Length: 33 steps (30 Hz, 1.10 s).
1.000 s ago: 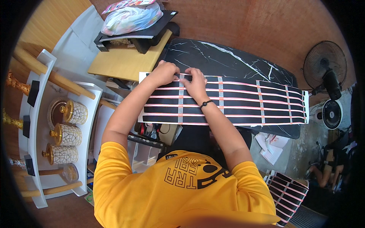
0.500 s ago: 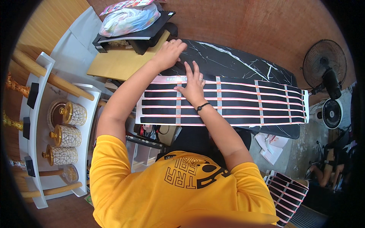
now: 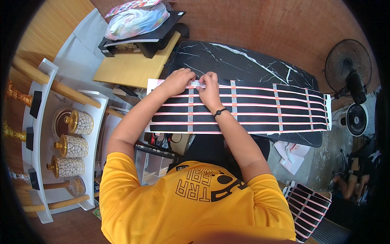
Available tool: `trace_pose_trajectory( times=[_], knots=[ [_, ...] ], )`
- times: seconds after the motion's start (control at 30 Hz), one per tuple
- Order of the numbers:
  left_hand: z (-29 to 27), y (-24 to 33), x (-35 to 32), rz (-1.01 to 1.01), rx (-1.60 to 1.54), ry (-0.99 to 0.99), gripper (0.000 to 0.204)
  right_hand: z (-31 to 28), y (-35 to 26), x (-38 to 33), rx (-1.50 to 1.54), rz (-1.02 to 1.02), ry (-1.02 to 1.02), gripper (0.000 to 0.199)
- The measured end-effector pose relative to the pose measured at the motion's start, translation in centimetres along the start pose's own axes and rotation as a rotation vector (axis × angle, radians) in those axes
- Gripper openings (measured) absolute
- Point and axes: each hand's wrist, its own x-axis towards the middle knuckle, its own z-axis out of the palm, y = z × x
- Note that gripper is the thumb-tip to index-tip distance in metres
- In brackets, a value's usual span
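A long black sheet (image 3: 260, 112) with pink horizontal stripes and pale cross strips lies on a black marble-patterned table (image 3: 243, 61). My left hand (image 3: 178, 79) and my right hand (image 3: 209, 85) meet at the sheet's top left edge. Between their fingertips is a small pale label (image 3: 197, 84), pressed onto the top stripe. A dark band circles my right wrist. My yellow shirt fills the lower view.
A wooden side table (image 3: 130, 67) at left carries a black tray (image 3: 162, 28) with a plastic bag. White shelves (image 3: 53, 134) hold gold-lidded jars. Two fans (image 3: 349, 73) stand at right. More striped sheets (image 3: 308, 203) lie lower right, with another person (image 3: 357, 179) seated nearby.
My left hand reached up toward the tray and wooden table, then came back to the sheet's top edge. Both hands now pinch a small label there.
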Motion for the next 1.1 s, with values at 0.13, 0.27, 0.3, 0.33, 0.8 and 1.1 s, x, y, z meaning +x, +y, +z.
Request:
trace_pose_trajectory(
  times=[0.13,0.27,0.3,0.33,0.8,1.1],
  knots=[
    [0.5,-0.2,-0.4,-0.056,-0.050,0.020,0.014,0.1,0.1,0.0,0.003,-0.039,0.034,0.028],
    [0.2,0.5,-0.9,-0.190,-0.136,0.012,0.006,-0.1,0.4,0.5,-0.046,-0.007,-0.053,0.018],
    [0.0,0.8,-1.1,-0.212,-0.155,0.027,0.004,-0.2,0.5,0.6,-0.051,0.009,-0.072,0.016],
    [-0.1,1.1,-1.2,-0.235,-0.165,0.035,0.004,-0.3,0.5,0.6,-0.056,0.027,-0.095,0.014],
    [-1.5,3.9,-3.2,-0.210,-0.034,0.169,0.006,-1.1,1.2,0.8,-0.006,-0.094,-0.245,0.009],
    [-0.5,8.1,-5.2,-0.188,0.374,0.217,0.011,-0.1,-0.5,-0.2,-0.332,-0.037,-0.167,0.011]
  ],
)
